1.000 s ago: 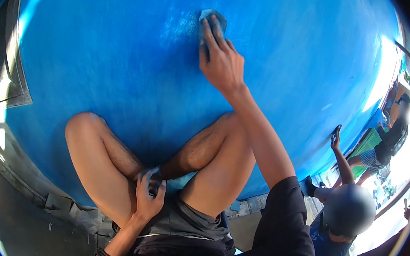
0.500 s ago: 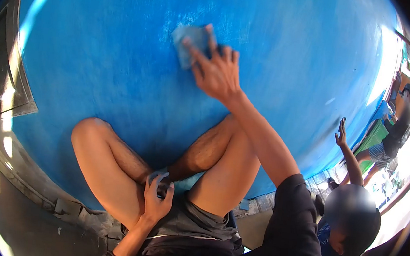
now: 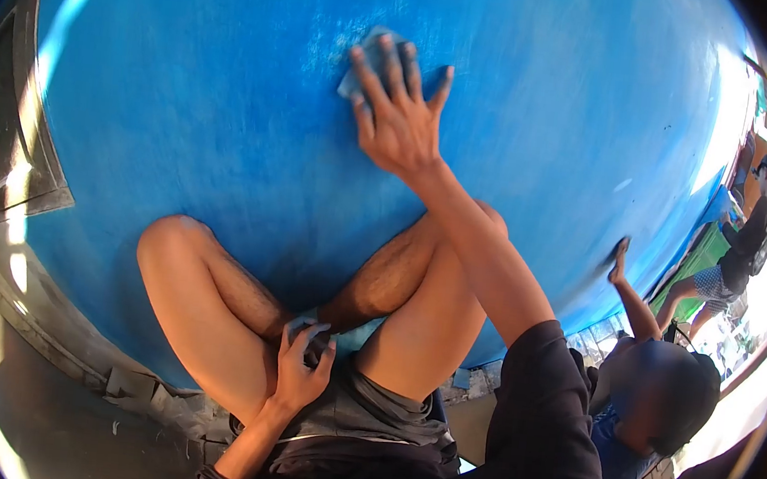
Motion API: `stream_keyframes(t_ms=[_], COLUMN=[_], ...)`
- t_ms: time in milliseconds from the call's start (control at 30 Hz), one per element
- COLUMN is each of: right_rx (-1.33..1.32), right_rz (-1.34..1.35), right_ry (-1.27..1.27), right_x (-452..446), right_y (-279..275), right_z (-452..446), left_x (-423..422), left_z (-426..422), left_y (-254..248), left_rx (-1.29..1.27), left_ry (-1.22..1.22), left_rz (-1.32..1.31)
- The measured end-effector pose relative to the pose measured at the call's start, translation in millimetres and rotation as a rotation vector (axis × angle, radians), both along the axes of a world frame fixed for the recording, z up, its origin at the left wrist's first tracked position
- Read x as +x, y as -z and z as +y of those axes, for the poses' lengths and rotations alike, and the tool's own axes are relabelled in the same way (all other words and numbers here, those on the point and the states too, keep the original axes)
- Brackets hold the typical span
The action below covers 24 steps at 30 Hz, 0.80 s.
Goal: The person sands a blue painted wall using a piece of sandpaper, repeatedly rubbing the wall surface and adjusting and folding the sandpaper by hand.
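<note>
A grey-blue sheet of sandpaper lies against the blue wall, pressed flat under my right hand. The fingers of this hand are spread, with some over the sheet and the little finger out to its right. Pale scuffs show on the paint around the sheet. Down in my lap, my left hand rests by my thigh, its fingers loosely curved and apart. A dark patch shows between its thumb and fingers; I cannot tell whether it is only shadow.
A co-worker in a cap sits close on my right, one hand on the wall. Another person stands farther off by a green panel. A framed wooden panel is at left. Broken paving runs along the wall's foot.
My right hand has slid the sandpaper slightly up and right, its fingers now more spread. My left hand has barely moved. The nearby co-worker's hand has moved lower and left along the wall.
</note>
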State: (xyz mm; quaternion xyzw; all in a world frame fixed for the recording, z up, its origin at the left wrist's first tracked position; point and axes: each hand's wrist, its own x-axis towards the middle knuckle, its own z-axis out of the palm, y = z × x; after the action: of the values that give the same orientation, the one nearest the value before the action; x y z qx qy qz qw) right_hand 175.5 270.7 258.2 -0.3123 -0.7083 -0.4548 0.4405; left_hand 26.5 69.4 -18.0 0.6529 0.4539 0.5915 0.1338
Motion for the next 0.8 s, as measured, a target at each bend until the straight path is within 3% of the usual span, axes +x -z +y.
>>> stream_keyframes(t_ms=[100,167,200,267,300,333,433,467,533,667,733,800], right_rx=[-0.018,-0.064,-0.06,-0.015,-0.005,-0.011,-0.058,-0.057,-0.042,-0.002,-0.05,-0.054], right_rz=[0.157,-0.191,-0.181,0.154,0.259,0.254,-0.159,-0.148,0.158,0.236,-0.073,0.074], right_ry=[-0.118,-0.204,-0.206,-0.063,-0.132,-0.14,-0.141,-0.141,-0.041,-0.179,-0.094,-0.071], right_x=[-2,3,4,4,3,2,5,6,4,4,11,11], right_y=[8,18,13,-5,-7,-2,13,10,-4,2,1,-10], right_z=[8,9,9,11,12,11,6,8,8,10,7,14], left_x=[2,2,0,-3,0,2,3,3,2,7,4,10], left_z=[-1,-2,-1,1,0,-1,-5,-8,-8,-8,-12,-13], left_y=[0,1,1,1,2,3,-3,-6,-10,-9,-9,-11], left_rx=[-0.049,-0.045,-0.038,-0.017,-0.002,-0.008,-0.066,-0.059,-0.048,-0.061,-0.074,-0.111], left_ry=[0.02,0.03,0.038,0.035,0.039,0.03,0.045,0.051,0.046,0.17,0.271,0.294], left_rz=[-0.019,0.031,0.081,0.111,0.13,0.125,0.117,0.153,0.181,0.195,0.196,0.232])
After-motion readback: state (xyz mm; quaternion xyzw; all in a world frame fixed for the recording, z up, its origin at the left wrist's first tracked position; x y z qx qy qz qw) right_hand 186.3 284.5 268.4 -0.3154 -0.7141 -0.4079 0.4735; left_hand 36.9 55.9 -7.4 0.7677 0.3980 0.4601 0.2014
